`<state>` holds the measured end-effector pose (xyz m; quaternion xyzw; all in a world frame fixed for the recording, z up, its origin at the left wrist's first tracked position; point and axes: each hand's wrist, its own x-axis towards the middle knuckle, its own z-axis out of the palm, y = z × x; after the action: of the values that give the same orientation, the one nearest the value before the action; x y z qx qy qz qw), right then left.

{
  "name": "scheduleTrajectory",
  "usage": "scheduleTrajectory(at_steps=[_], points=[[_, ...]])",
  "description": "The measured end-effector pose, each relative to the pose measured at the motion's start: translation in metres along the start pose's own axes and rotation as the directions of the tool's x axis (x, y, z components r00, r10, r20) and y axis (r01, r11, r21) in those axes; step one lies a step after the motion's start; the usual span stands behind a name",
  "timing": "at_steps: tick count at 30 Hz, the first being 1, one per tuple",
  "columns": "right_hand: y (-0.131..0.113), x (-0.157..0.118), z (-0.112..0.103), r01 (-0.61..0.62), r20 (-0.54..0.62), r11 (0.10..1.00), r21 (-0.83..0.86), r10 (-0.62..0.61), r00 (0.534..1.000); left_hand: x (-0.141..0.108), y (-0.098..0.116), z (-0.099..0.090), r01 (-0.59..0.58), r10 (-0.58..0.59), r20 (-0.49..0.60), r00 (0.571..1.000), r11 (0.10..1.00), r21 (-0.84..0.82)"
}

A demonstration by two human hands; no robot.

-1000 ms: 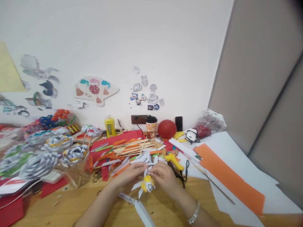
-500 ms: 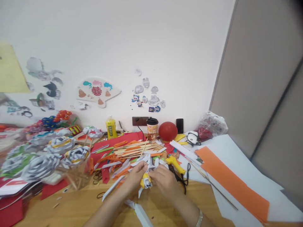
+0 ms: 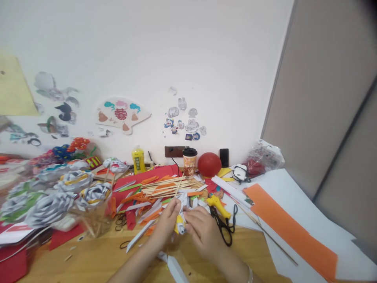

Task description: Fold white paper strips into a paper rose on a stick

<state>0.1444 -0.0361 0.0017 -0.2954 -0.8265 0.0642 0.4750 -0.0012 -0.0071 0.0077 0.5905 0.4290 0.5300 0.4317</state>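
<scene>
My left hand [image 3: 169, 220] is closed, with its fingertips pinched at the left side of a small folded paper flower [image 3: 180, 225] in yellow and white. My right hand [image 3: 202, 230] has curled fingers against the flower's right side, pressing on its paper. A thin wooden stick [image 3: 179, 184] rises just above my left fingers; whether it joins the flower cannot be seen. Behind the hands lie white, orange and green paper strips [image 3: 153, 208] and a pile of wooden sticks [image 3: 165, 186]. Black-handled scissors [image 3: 225, 232] lie right of my right hand.
A yellow glue gun [image 3: 218, 207] lies close to the right hand. Further back stand a paper cup [image 3: 190, 161], a red balloon [image 3: 209, 164] and a yellow bottle [image 3: 138, 159]. Finished paper flowers [image 3: 51, 206] crowd the left. Orange paper [image 3: 294, 232] covers white sheets at right.
The flower has turned and sits slightly higher, more covered by my fingers. My right hand has shifted a little, and more of the scissors shows.
</scene>
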Motion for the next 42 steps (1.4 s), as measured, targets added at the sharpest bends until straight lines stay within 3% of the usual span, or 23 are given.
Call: scheduleTrajectory(at_steps=[3,7,13,17,21,26,30,37,39,42], points=[[0.003,0.000,-0.002,-0.073,-0.028,0.997,0.011,0.074,0.997,-0.001,0.005,0.000,0.093,-0.091,0.018,0.996,0.988,-0.125],[0.004,0.000,0.000,-0.080,0.000,0.997,-0.002,0.080,0.997,-0.003,0.010,0.003,0.151,-0.175,-0.118,0.978,0.971,-0.187],[-0.010,-0.003,0.011,-0.025,0.049,0.998,-0.063,0.028,0.998,-0.009,0.008,0.007,0.084,-0.106,-0.133,0.985,0.983,-0.162],[-0.012,-0.002,0.006,0.021,0.065,0.997,-0.075,-0.016,0.998,-0.011,0.012,0.005,0.037,-0.056,-0.133,0.990,0.989,-0.143],[-0.004,0.001,-0.001,0.018,0.046,0.998,-0.059,-0.015,0.999,-0.010,0.014,0.005,0.036,-0.076,-0.146,0.986,0.966,-0.256],[-0.004,-0.002,0.009,0.092,0.105,0.987,-0.128,-0.079,0.991,-0.010,0.013,0.009,0.074,-0.136,-0.124,0.983,0.911,-0.406],[-0.006,-0.004,0.012,0.045,0.080,0.988,-0.150,-0.033,0.996,-0.012,0.014,0.012,0.078,-0.155,-0.131,0.979,0.883,-0.463],[-0.005,0.000,0.004,0.047,0.147,0.985,-0.165,-0.023,0.989,-0.015,0.017,0.017,0.150,-0.197,-0.027,0.980,0.819,-0.554],[-0.003,-0.001,0.002,0.032,0.120,0.992,-0.122,-0.017,0.993,-0.015,0.020,0.017,0.159,-0.199,-0.010,0.980,0.812,-0.562],[0.003,-0.002,-0.002,-0.105,-0.058,0.994,0.008,0.106,0.993,-0.014,0.023,0.015,0.178,-0.188,0.042,0.981,0.796,-0.578]])
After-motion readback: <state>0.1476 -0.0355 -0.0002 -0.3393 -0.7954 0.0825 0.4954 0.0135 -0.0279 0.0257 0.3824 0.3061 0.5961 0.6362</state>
